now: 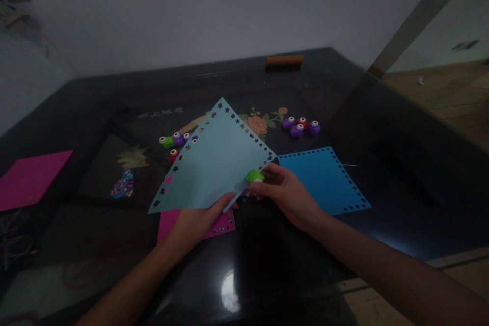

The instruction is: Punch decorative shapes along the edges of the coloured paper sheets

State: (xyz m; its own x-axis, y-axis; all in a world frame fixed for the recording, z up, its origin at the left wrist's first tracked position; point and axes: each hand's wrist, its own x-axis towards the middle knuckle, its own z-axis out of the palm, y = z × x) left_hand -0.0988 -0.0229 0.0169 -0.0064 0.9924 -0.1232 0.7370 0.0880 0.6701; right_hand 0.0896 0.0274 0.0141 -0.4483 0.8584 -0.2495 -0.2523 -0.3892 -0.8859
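Note:
My left hand (209,215) pinches the lower edge of a light blue paper sheet (219,163), thumb on top and fingers beneath. Shaped holes run along the sheet's two upper edges. In my right hand (284,188) is a green craft punch (255,177) with a white round button, set at the sheet's right edge with the thumb on it. Part of the punch and the fingers behind it are hidden. Below the sheet lies a pink punched paper (223,225), partly covered. Small coloured paper bits show just under the punch.
A blue punched paper (317,181) lies to the right. Purple and red punches (300,127) stand behind it; more punches (167,141) sit left of the sheet. Far left are a pink paper (32,178) and a pile of confetti (124,183). A brown roll (284,60) rests at the back.

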